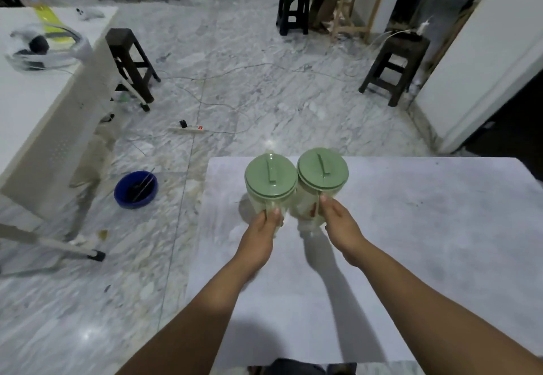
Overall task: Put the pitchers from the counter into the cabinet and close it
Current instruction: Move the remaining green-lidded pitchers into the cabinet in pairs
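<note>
Two clear pitchers with green lids stand side by side near the far edge of the white counter (411, 227). My left hand (260, 236) grips the handle of the left pitcher (270, 179). The handle of the right pitcher (322, 169) is in my right hand (340, 227). The two pitchers touch each other. Whether they rest on the counter or hang just above it is unclear. No cabinet interior is visible; a tall white panel (482, 60) stands at the right.
A blue bowl (135, 189) and a power strip (191, 130) with cables lie on the marble floor. Dark stools (132, 63) (395, 63) stand beyond. A white table (38, 86) with a headset is at the left. A person sits on a stool (292, 13) at the back.
</note>
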